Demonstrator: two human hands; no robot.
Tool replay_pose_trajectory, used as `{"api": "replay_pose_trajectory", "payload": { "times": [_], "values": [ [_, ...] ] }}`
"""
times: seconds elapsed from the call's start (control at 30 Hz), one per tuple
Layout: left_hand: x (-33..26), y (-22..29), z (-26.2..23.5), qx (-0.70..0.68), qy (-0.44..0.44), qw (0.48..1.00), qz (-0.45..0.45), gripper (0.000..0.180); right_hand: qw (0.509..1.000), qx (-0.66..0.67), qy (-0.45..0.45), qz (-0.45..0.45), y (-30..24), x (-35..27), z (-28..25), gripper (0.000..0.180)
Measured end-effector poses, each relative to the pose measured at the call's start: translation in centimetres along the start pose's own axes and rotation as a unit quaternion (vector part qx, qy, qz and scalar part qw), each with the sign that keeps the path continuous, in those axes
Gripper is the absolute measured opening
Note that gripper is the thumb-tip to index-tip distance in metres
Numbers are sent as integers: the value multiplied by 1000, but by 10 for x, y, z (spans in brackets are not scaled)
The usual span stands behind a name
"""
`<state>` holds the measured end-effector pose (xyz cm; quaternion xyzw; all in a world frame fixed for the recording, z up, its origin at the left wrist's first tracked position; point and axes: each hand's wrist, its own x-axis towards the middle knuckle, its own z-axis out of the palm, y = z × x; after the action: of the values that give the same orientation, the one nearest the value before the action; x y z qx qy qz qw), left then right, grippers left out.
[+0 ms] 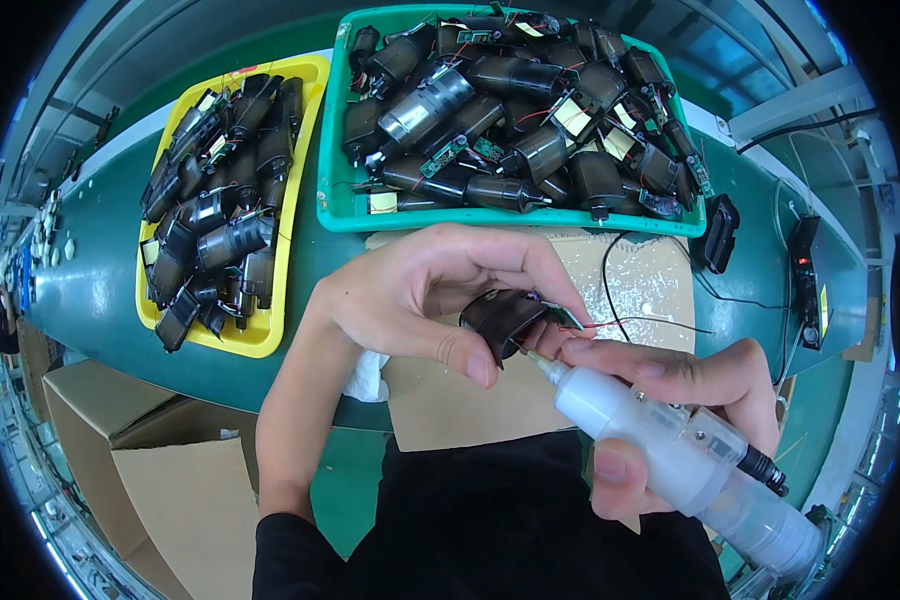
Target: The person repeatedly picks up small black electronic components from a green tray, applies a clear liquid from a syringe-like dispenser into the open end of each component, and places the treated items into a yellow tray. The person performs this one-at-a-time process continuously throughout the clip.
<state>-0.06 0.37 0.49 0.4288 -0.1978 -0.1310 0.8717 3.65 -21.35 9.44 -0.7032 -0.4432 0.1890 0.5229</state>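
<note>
In the middle of the view my left hand [430,300] is closed around a dark translucent plastic housing [502,318] that has a small green circuit board and thin red and black wires at its edge. My right hand [670,400] grips a white and clear dispensing syringe [620,420] with a black fitting on its side. The syringe's thin nozzle points up and left at the open end of the housing. Whether the tip touches the inside cannot be made out. Behind the left palm, part of the housing is hidden.
A green tray [510,222] heaped with similar dark housings lies at the back. To its left is a yellow tray [295,250] of the same parts. A stained cardboard sheet [450,405] lies under my hands. Cardboard boxes [185,490] stand lower left; a black device [808,285] with cables sits right.
</note>
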Motion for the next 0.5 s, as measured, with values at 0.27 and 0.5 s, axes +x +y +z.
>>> {"api": "replay_pose_trajectory", "payload": {
  "times": [0.27,0.5],
  "values": [
    [-3,-1,-6,48,-10,998,27,57,990,74,112,-36,8,-19,13,48],
    [-53,72,-6,583,263,766,64,42,983,-29,164,80,54,-15,31,29]
  ]
}}
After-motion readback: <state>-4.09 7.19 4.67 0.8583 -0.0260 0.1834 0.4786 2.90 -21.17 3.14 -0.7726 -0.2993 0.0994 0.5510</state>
